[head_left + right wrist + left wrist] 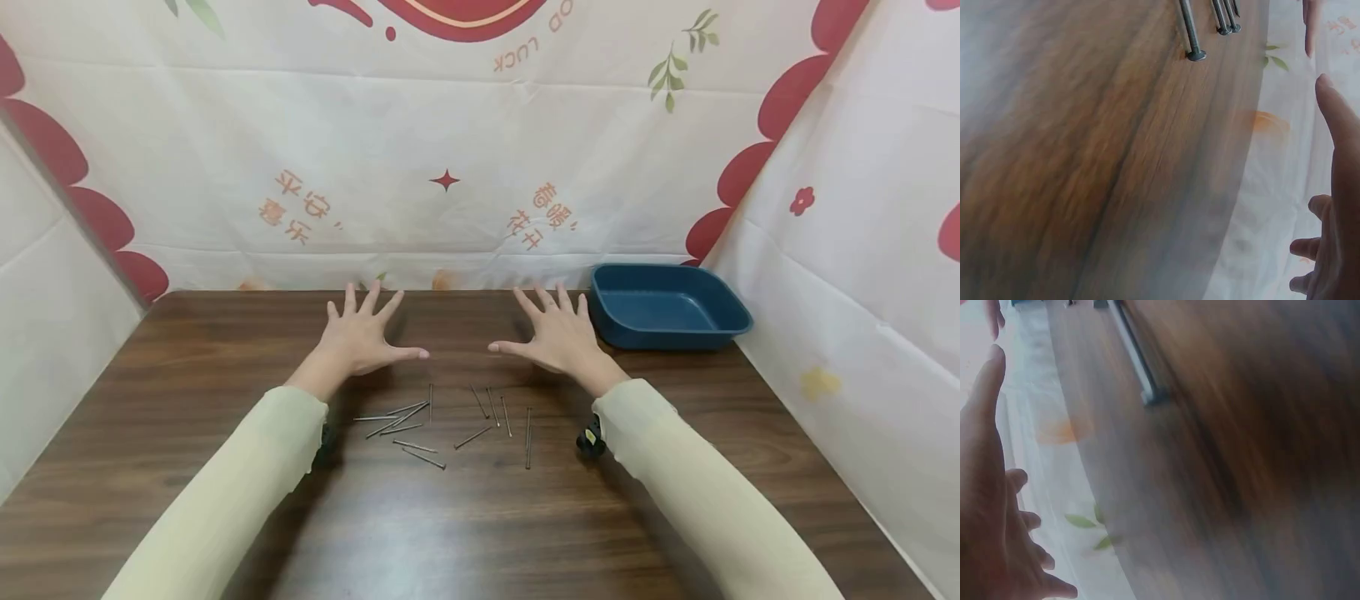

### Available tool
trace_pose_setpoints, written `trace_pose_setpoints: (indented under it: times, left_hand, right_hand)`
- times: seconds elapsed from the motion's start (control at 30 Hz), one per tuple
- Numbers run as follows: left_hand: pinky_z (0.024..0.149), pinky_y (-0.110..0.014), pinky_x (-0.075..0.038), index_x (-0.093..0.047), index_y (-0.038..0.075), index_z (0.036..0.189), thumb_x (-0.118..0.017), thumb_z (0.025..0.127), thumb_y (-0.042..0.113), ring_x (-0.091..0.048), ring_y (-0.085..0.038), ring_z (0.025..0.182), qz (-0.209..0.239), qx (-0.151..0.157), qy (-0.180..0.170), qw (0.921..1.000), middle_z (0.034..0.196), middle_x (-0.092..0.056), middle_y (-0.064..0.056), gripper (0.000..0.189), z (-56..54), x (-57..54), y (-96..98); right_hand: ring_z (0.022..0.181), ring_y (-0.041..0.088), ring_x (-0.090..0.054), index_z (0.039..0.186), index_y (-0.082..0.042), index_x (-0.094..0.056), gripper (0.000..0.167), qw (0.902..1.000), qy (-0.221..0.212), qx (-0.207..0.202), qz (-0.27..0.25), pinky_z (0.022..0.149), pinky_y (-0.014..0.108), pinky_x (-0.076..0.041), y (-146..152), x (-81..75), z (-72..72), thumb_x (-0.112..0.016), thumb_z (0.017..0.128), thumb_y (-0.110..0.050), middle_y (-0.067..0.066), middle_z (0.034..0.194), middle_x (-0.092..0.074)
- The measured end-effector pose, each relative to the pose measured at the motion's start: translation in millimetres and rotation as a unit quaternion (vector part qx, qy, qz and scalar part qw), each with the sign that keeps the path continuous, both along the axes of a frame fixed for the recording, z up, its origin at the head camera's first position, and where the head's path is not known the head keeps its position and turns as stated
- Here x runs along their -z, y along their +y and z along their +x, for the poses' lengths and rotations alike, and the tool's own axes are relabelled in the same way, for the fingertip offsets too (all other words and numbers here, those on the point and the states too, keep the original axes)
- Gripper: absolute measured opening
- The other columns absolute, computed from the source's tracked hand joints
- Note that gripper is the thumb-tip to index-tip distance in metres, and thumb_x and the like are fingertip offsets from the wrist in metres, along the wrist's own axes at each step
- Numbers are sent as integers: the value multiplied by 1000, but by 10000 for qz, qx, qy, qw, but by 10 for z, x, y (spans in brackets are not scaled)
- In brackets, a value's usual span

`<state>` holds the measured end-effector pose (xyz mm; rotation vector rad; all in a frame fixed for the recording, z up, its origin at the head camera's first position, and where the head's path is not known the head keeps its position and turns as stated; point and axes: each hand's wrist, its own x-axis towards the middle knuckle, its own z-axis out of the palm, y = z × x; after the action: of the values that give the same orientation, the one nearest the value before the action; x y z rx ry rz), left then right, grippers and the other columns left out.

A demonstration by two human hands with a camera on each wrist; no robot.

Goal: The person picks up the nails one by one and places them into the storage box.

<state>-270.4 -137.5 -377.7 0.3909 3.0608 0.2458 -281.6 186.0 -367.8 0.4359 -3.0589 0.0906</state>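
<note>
Both hands are spread over the far part of the brown wooden table, fingers stretched out and thumbs pointing at each other. The left hand point(358, 337) holds nothing; several metal nails point(408, 418) lie scattered on the wood nearer the body. The right hand point(558, 337) holds nothing either and is just left of a blue plastic basin point(667, 340). More nails point(528, 437) lie loose below it. In the left wrist view one nail point(1134, 347) shows its flat head. The right wrist view shows a nail point(1190, 31) and the left fingertips at the top.
A printed white cloth point(450, 125) hangs behind the table, and white cloth walls point(847, 275) rise at its sides. The wooden table top point(420, 533) runs toward the body. A dark wrist device point(591, 440) sits under the right cuff.
</note>
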Motion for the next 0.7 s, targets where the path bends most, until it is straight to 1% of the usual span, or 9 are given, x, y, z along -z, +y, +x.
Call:
trace_pose_setpoints:
  times: [0.07, 0.13, 0.23, 0.33, 0.43, 0.53, 0.63, 0.7]
  left_hand:
    - [119, -80, -12, -7, 30, 164, -46, 80, 90, 1, -52, 155, 12, 52, 36, 10000, 172, -2, -15, 111, 20, 15, 44]
    - [120, -79, -15, -11, 26, 165, -45, 84, 87, -3, -50, 155, 102, 127, 86, 9998, 172, -7, -15, 106, 45, 24, 107]
    - [122, -73, -22, -21, 20, 163, -44, 90, 80, -15, -47, 155, 328, 272, 196, 9989, 169, -20, -17, 97, 82, 22, 241]
    - [123, -68, -27, -29, 14, 161, -44, 96, 71, -26, -44, 153, 609, 348, 179, 9974, 164, -32, -19, 87, 139, -21, 413]
    - [124, -66, -27, -31, 13, 160, -42, 100, 66, -30, -41, 152, 689, 354, 13, 9970, 162, -36, -18, 81, 211, -72, 598]
    - [125, -65, -25, -30, 14, 160, -45, 101, 63, -30, -41, 152, 606, 368, -250, 9972, 163, -35, -17, 78, 291, -135, 788]
    - [127, -62, -24, -26, 16, 162, -49, 101, 60, -29, -40, 153, 486, 430, -582, 9962, 164, -33, -16, 79, 358, -223, 990]
    - [127, -60, -25, -25, 17, 162, -50, 100, 60, -29, -40, 153, 454, 476, -772, 9948, 165, -32, -15, 80, 395, -291, 1125]
  right_hand:
    - [157, 46, -8, 163, -33, -15, 110, 9999, 64, -112, 67, 125, 73, -6, 27, -24, 48, -46, 76, -93, 9, 171, -17]
    - [157, 45, -8, 163, -33, -17, 110, 9997, 127, -190, 120, 125, 72, -7, 67, -48, 100, -46, 76, -93, 9, 171, -19]
    - [157, 42, -11, 162, -30, -24, 111, 9991, 283, -240, 199, 125, 71, -14, 166, -73, 176, -50, 74, -93, 10, 169, -25]
    - [156, 40, -18, 161, -26, -30, 113, 9982, 493, -249, 252, 125, 69, -20, 292, -72, 243, -54, 72, -93, 12, 166, -32]
    - [155, 40, -22, 159, -22, -35, 112, 9974, 677, -244, 75, 125, 67, -23, 431, -45, 302, -57, 73, -91, 15, 163, -36]
    - [154, 42, -24, 157, -18, -39, 105, 9961, 784, -232, -321, 125, 66, -23, 583, -32, 363, -62, 78, -82, 18, 162, -38]
    - [154, 44, -22, 157, -14, -39, 94, 9938, 740, -177, -808, 125, 67, -21, 726, -46, 402, -66, 86, -69, 21, 163, -34]
    - [154, 47, -20, 158, -12, -37, 90, 9918, 621, -130, -1111, 125, 69, -19, 801, -61, 405, -66, 90, -62, 24, 164, -30]
